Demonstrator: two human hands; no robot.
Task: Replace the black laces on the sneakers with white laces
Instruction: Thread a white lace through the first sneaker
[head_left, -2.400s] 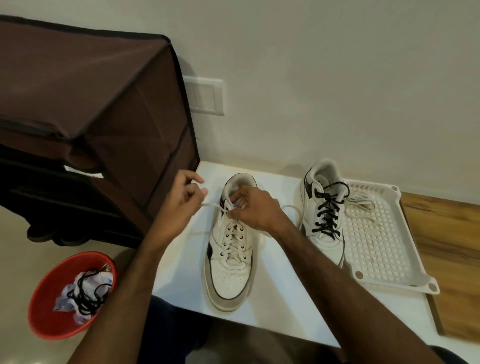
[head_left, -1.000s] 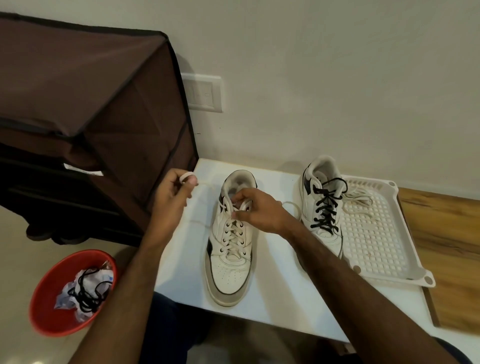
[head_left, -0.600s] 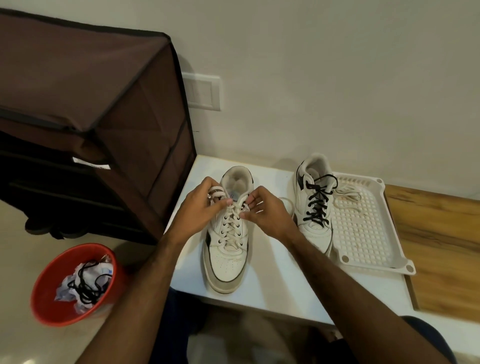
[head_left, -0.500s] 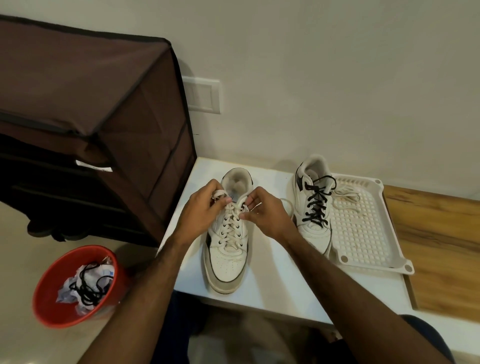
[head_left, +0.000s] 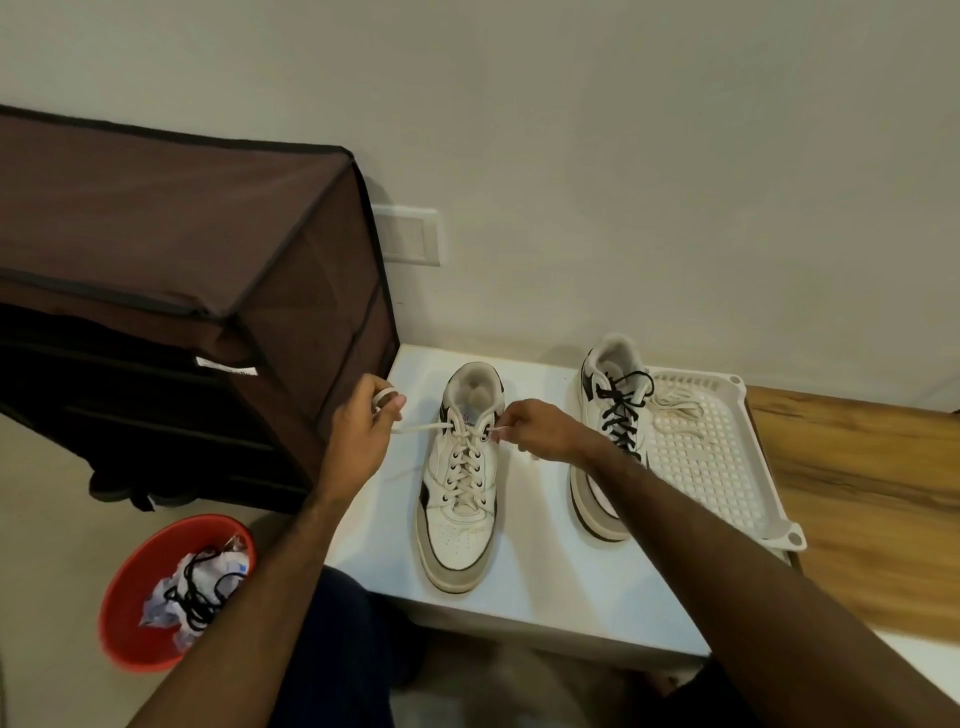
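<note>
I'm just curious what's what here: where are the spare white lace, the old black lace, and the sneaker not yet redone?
spare white lace (head_left: 675, 402), head view, its coil in the tray.
old black lace (head_left: 195, 595), head view, its tangle.
black-laced sneaker (head_left: 618, 415), head view, its lacing.

This looks like a home — an entry corner or hallway where shoes are kept. A brown fabric shoe rack (head_left: 171, 291) with a zip-front cover stands against a plain painted wall (head_left: 623, 156), and dark footwear shows under it on the pale tiled floor (head_left: 47, 519). A white switch plate (head_left: 408, 235) is set low in the wall. Beside the rack sits a low white bench (head_left: 545, 592) joined to a wood-grain top (head_left: 857, 493) — household furniture, not shop fittings. Two sneakers (head_left: 460, 478) rest on it, with a white plastic tray (head_left: 727, 467). A small red bin (head_left: 130, 613) on the floor holds crumpled paper.
</note>
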